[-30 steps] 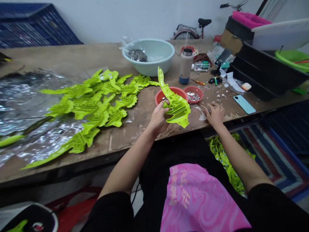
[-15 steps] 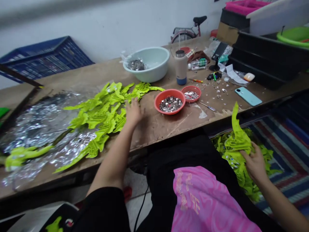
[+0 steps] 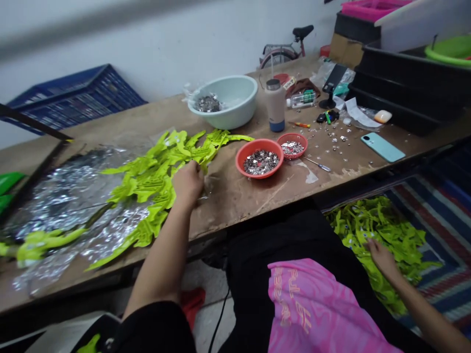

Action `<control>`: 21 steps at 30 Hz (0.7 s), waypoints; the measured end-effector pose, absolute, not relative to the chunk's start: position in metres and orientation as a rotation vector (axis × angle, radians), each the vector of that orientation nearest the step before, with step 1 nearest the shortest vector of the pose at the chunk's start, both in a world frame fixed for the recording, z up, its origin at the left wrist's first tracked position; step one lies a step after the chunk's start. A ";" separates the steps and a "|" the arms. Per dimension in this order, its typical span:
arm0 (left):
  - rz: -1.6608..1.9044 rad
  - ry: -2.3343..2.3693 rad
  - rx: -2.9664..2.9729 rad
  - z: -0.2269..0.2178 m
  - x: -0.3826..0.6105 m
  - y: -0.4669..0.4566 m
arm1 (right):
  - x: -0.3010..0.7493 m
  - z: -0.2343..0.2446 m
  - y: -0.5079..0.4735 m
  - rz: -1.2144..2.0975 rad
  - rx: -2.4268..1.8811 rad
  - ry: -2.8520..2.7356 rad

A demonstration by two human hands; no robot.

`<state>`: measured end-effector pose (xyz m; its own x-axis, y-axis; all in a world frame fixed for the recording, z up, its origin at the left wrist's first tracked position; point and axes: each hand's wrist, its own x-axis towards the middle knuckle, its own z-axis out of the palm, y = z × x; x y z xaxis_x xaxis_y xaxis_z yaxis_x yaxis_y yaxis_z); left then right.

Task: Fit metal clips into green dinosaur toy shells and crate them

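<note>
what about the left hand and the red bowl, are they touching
Apart. The head view shows the left hand clearly separated from the red bowl, with bare wooden tabletop between them.

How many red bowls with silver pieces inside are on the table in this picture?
2: a larger orange-red bowl and, just right of it, a smaller red dish, both on the wooden table, beyond the person's left hand.

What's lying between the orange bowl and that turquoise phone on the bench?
The head view shows, between the orange bowl and the turquoise phone, a small red dish of silver studs, a small screwdriver, and loose studs scattered on the wood.
</note>
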<state>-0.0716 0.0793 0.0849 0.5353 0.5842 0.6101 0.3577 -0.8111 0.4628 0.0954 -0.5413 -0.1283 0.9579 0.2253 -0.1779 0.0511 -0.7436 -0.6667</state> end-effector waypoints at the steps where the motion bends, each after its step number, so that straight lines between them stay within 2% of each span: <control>1: 1.187 0.802 2.531 0.092 -0.081 0.062 | 0.099 -0.114 -0.517 0.396 -2.313 -0.268; 3: 1.335 0.784 2.567 0.098 -0.096 0.015 | 0.094 -0.075 -0.458 0.606 -2.022 -0.486; 6: 1.493 0.535 2.650 0.090 -0.099 -0.071 | 0.067 -0.001 -0.360 0.933 -1.263 -0.740; 8: 1.555 0.119 2.794 0.080 -0.093 -0.122 | 0.046 0.041 -0.305 0.960 -0.937 -0.722; 9: 1.469 -0.086 2.889 0.076 -0.091 -0.139 | 0.038 0.056 -0.284 0.903 -0.876 -0.646; 11: 1.294 -0.205 2.921 0.071 -0.090 -0.155 | 0.031 0.073 -0.257 0.821 -0.862 -0.523; 15: 1.525 0.121 2.262 0.064 -0.091 -0.118 | 0.060 0.085 -0.232 0.564 -1.040 -0.637; 16: 1.444 0.217 2.045 0.063 -0.085 -0.101 | 0.076 0.090 -0.223 0.507 -1.118 -0.750; 19: 0.834 0.321 1.482 0.060 -0.044 -0.047 | 0.133 0.112 -0.177 0.474 -1.341 -1.147; 21: 0.760 0.308 1.236 0.060 -0.004 -0.011 | 0.169 0.124 -0.138 0.353 -1.535 -1.224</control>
<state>-0.0045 -0.0115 0.0595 0.7211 0.6684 0.1823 -0.3522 0.1271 0.9273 0.1690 -0.1384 0.1237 0.4246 0.8278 0.3668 0.5050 0.1197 -0.8548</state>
